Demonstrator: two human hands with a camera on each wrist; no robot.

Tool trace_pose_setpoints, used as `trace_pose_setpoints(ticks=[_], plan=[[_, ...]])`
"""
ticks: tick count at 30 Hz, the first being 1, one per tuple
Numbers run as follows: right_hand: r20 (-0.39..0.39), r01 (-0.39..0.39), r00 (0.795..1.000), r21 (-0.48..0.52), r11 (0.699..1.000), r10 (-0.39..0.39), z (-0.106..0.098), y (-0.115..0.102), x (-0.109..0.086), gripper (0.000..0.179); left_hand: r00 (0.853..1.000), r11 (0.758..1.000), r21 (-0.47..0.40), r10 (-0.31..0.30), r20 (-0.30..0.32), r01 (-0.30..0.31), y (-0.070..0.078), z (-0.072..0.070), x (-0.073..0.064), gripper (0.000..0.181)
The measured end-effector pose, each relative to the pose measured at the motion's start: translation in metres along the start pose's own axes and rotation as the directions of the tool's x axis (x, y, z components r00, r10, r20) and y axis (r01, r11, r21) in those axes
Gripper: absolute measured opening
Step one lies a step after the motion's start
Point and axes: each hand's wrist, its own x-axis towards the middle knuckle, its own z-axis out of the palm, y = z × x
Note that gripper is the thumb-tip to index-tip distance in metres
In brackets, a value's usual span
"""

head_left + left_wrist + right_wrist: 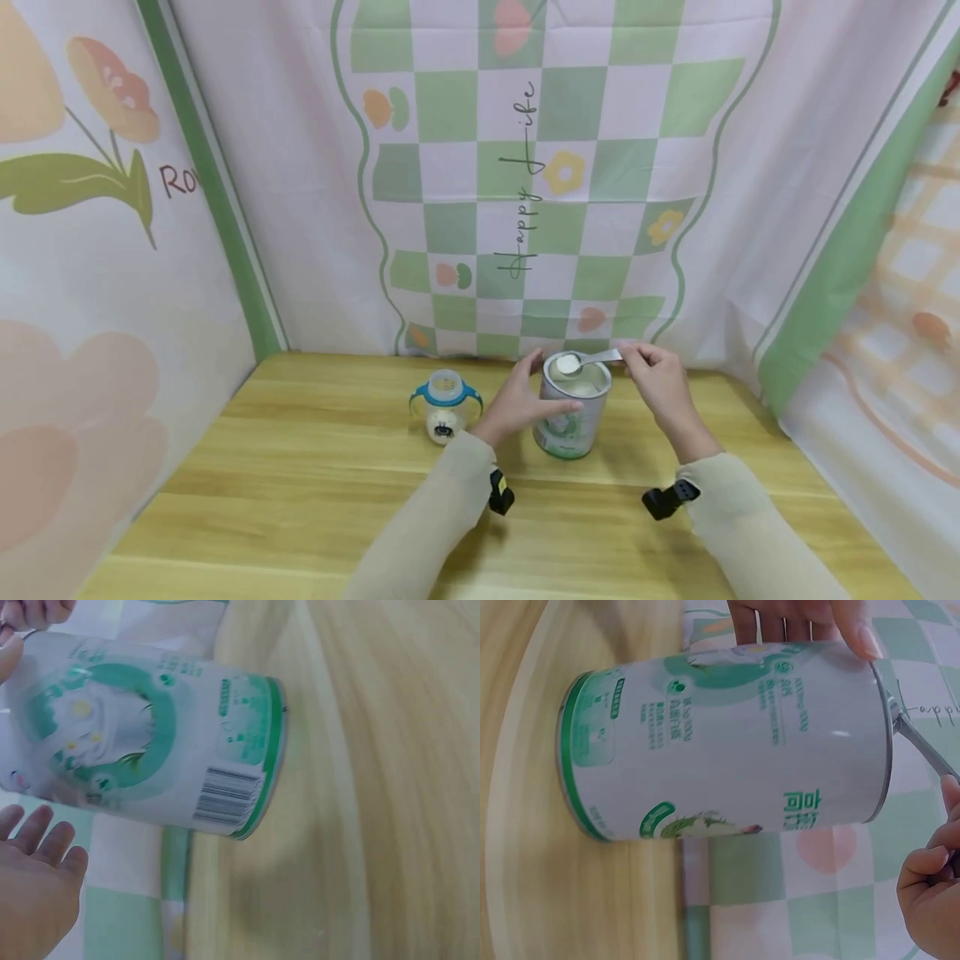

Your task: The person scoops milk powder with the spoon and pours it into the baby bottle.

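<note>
A milk powder can (567,433), white and green with its top off, stands on the wooden table, pale powder inside. My left hand (517,407) holds its left side, the thumb across the front near the rim; in the left wrist view, the other fingers (56,844) lie fairly straight beside it. My right hand (660,387) pinches the handle of a silver scoop (602,357) to the right of the can. White powder fills the scoop's bowl, which is over the can's mouth. In the right wrist view the handle (926,746) slants out past the rim.
A sippy cup (446,425) with a blue collar and two handles stands left of the can, something pale inside it. Behind the table (300,467) hangs a green and white checked cloth (450,104). Printed curtains close in both sides.
</note>
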Motion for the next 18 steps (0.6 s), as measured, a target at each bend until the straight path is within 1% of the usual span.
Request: trace_pose_setpoints(ticks=[2,6,11,14,18], plan=[[0.010,0.000,1.000,0.009,1.000,0.000,0.002,-0.003,0.001,0.052,1.000,1.000,0.003,-0.002,-0.009,0.002,0.002,-0.005,0.000,0.114],[0.021,0.010,1.000,0.041,0.999,-0.010,0.007,-0.008,0.003,0.049,0.999,0.999,0.013,-0.032,-0.023,0.033,0.008,-0.015,-0.002,0.110],[-0.003,0.068,0.998,0.057,0.996,-0.068,0.019,-0.012,0.004,0.048,0.999,0.999,0.024,-0.048,-0.009,0.048,0.016,-0.029,-0.008,0.108],[-0.010,0.100,0.995,0.062,0.993,-0.099,0.024,-0.019,0.001,0.048,1.000,0.999,0.044,-0.023,-0.005,0.023,0.019,-0.039,-0.010,0.109],[-0.006,0.106,0.994,0.072,0.992,-0.106,0.031,-0.024,0.000,0.048,1.000,0.997,0.075,-0.001,-0.001,0.001,0.021,-0.052,-0.014,0.110]])
